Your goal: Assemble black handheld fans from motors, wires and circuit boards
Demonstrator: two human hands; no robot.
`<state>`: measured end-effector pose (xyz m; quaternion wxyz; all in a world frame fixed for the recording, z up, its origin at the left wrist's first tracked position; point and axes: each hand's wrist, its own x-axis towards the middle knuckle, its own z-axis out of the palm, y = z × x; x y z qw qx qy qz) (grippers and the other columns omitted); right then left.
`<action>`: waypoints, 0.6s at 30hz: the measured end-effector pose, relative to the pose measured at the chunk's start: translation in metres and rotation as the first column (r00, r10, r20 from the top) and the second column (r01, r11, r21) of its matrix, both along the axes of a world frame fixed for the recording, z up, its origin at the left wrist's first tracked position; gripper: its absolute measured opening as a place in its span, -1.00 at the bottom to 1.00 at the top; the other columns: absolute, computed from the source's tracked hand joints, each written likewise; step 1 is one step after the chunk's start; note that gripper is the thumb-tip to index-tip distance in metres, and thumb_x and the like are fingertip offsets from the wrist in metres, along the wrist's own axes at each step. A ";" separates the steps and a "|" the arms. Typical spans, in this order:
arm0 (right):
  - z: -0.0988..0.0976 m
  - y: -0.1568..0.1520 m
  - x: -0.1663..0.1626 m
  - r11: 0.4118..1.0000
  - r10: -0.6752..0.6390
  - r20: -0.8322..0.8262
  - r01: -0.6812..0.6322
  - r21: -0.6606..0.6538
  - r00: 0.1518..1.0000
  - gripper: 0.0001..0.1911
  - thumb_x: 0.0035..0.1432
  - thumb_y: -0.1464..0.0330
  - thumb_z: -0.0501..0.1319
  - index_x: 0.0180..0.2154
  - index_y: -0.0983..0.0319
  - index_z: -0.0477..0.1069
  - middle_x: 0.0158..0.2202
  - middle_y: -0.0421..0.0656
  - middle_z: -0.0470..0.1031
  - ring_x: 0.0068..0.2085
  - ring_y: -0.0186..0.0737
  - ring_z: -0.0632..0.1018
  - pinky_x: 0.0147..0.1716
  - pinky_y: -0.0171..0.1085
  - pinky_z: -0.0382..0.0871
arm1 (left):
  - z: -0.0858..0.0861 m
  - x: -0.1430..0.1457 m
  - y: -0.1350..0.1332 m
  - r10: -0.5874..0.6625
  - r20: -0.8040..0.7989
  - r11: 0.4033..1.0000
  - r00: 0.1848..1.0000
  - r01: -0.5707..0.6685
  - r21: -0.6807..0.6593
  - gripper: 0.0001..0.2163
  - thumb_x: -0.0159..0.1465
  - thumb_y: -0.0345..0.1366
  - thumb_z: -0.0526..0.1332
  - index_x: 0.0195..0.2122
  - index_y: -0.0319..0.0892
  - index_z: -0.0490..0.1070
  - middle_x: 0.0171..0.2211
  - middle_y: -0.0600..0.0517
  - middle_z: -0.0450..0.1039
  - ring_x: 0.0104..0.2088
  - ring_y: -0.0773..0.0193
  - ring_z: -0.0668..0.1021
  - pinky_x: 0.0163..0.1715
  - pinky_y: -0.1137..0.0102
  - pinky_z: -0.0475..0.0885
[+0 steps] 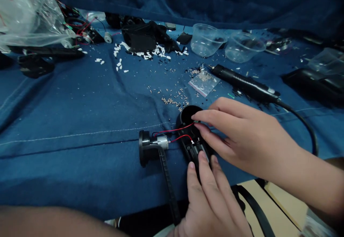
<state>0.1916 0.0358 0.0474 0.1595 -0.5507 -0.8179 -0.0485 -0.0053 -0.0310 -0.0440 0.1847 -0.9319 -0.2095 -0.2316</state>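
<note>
Fingers [212, 117] over red wire [177, 129] — screws [172, 101], probably, scattered just beyond.

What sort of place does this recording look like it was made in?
Probably a small electronics assembly or repair workspace. A blue cloth-covered bench is strewn with tiny screws, a corded electric screwdriver lies nearby, and a small motor with red wires sits in front.

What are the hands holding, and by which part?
The left hand holds a black plastic housing by its lower end, fingertips on top. The right hand reaches a red wire by the round end; a grip cannot be told.
</note>
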 end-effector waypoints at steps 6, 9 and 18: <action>-0.006 -0.002 -0.001 0.990 0.051 -0.115 -0.036 0.134 0.992 -0.96 0.53 0.42 0.30 -0.04 0.23 0.54 0.02 -0.07 0.57 -0.06 -0.27 0.64 -0.12 -0.30 0.61 | -0.011 0.069 -0.056 0.686 0.103 0.682 0.721 -0.587 -0.436 -0.68 0.43 -0.26 0.25 0.01 -0.21 0.79 0.33 -0.27 0.62 0.20 -0.31 0.75 0.19 -0.18 0.74; -0.007 -0.008 -0.003 0.988 0.043 -0.180 -0.015 0.152 0.983 -0.91 0.49 0.48 0.33 -0.01 0.22 0.53 0.02 -0.10 0.61 -0.01 -0.31 0.66 -0.01 -0.35 0.63 | -0.009 0.058 -0.048 0.547 0.131 0.804 0.827 -0.475 -0.358 -0.72 0.47 -0.26 0.25 -0.06 -0.19 0.80 0.26 -0.24 0.68 0.23 -0.24 0.75 0.23 -0.09 0.74; -0.021 -0.020 -0.003 0.992 -0.067 -0.356 0.102 0.079 0.932 -0.87 0.40 0.50 0.37 -0.10 0.16 0.57 -0.07 -0.17 0.64 -0.07 -0.32 0.67 -0.07 -0.31 0.63 | 0.002 -0.003 0.004 0.004 0.043 1.000 0.999 -0.003 -0.030 -0.70 0.51 -0.14 0.34 0.04 -0.21 0.78 0.21 -0.26 0.71 0.16 -0.14 0.79 0.10 0.14 0.79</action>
